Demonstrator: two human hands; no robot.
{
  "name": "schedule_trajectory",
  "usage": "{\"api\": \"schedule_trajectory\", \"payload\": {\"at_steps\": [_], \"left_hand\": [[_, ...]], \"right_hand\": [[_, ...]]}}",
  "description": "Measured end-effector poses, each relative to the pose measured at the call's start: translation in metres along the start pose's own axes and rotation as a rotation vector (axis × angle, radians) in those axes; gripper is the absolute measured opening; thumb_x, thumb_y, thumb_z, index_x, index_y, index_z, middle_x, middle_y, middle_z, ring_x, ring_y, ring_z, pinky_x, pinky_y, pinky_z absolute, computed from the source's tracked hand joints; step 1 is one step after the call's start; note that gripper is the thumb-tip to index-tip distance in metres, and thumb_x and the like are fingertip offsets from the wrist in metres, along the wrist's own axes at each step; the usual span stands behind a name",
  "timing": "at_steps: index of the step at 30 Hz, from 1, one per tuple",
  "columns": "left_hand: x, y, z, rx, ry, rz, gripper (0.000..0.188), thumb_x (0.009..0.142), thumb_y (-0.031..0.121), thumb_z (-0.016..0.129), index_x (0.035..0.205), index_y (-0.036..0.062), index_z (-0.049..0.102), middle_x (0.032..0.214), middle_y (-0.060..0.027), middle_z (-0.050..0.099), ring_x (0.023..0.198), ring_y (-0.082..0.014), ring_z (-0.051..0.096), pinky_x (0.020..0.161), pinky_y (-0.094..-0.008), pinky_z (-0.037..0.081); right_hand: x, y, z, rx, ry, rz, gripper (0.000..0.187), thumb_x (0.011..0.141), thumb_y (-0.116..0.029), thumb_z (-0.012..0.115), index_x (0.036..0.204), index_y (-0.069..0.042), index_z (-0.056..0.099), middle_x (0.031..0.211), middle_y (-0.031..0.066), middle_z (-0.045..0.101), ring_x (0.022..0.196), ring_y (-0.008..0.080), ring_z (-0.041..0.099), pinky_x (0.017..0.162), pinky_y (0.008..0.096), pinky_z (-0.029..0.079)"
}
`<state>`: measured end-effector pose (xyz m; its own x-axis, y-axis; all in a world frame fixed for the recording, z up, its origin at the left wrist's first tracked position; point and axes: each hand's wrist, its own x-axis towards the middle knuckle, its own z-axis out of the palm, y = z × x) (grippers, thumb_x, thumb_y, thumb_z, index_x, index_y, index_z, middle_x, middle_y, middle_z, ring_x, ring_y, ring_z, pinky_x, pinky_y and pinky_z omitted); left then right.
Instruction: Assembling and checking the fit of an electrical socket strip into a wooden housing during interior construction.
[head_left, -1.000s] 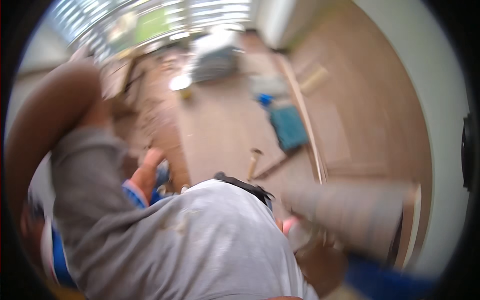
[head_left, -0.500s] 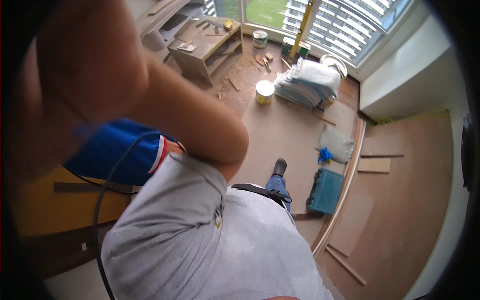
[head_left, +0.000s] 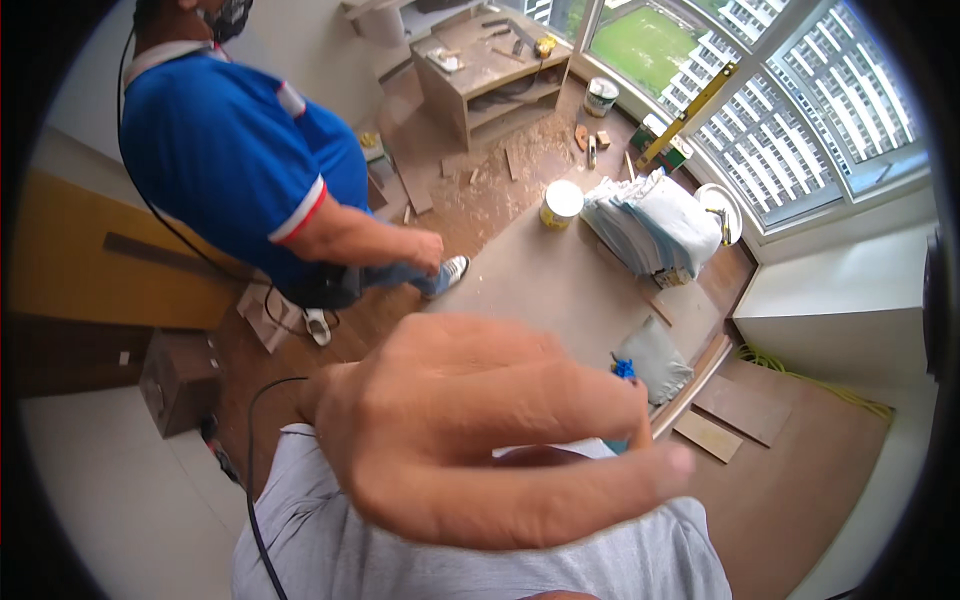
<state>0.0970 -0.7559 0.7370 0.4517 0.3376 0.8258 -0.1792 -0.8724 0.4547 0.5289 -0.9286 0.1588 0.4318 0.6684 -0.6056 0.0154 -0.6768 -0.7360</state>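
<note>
The bare left hand [head_left: 440, 415] newly crosses the pale-grey fabric shirt [head_left: 400, 565] — fingers parted, seemingly empty — so no tool's visibly gripped.

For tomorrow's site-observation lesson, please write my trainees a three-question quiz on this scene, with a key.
1. Multiple choice: what is the main colour of the polo shirt at the upper left?
A) green
B) blue
C) orange

2. True or false: a white-lidded can stands beside the pile of white sacks.

3. Short answer: which body part spans the middle of the view, and does it visibly hold anything?

Key:
1. B
2. True
3. The camera wearer's left hand; no held object shows.
</note>
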Motion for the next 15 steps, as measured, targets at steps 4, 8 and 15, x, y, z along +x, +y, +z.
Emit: {"api": "schedule_trajectory", "payload": {"at_steps": [4, 8, 15], "left_hand": [[0.006, 0.028, 0.000, 0.170, -0.030, -0.054, 0.015, 0.093, 0.019, 0.067, 0.089, 0.0099, 0.078, 0.085, -0.0102, 0.069, 0.058, -0.0194, 0.062, 0.050, -0.0264, 0.048], [-0.006, 0.047, -0.001, 0.140, 0.028, 0.000, 0.012, 0.093, 0.019, 0.068, 0.091, 0.0088, 0.073, 0.084, -0.0104, 0.068, 0.059, -0.0196, 0.061, 0.052, -0.0283, 0.049], [-0.072, 0.061, -0.037, -0.257, 0.339, -0.014, 0.014, 0.094, 0.019, 0.070, 0.095, 0.0068, 0.064, 0.082, -0.0109, 0.067, 0.061, -0.0201, 0.060, 0.056, -0.0317, 0.051]], "right_hand": [[0.030, -0.035, 0.046, -0.197, -0.138, -0.028, 0.022, 0.093, -0.019, 0.058, 0.109, -0.005, 0.064, 0.073, 0.0006, 0.057, 0.056, 0.0107, 0.055, 0.045, 0.0262, 0.042], [0.001, -0.034, 0.098, -0.141, -0.185, 0.100, 0.025, 0.092, -0.020, 0.059, 0.110, -0.005, 0.065, 0.076, 0.0024, 0.059, 0.058, 0.0120, 0.057, 0.046, 0.0268, 0.043], [-0.068, 0.005, 0.138, -0.487, -0.345, 0.077, 0.031, 0.091, -0.025, 0.061, 0.106, 0.000, 0.071, 0.074, 0.0097, 0.067, 0.063, 0.0191, 0.063, 0.052, 0.0331, 0.049]]}}
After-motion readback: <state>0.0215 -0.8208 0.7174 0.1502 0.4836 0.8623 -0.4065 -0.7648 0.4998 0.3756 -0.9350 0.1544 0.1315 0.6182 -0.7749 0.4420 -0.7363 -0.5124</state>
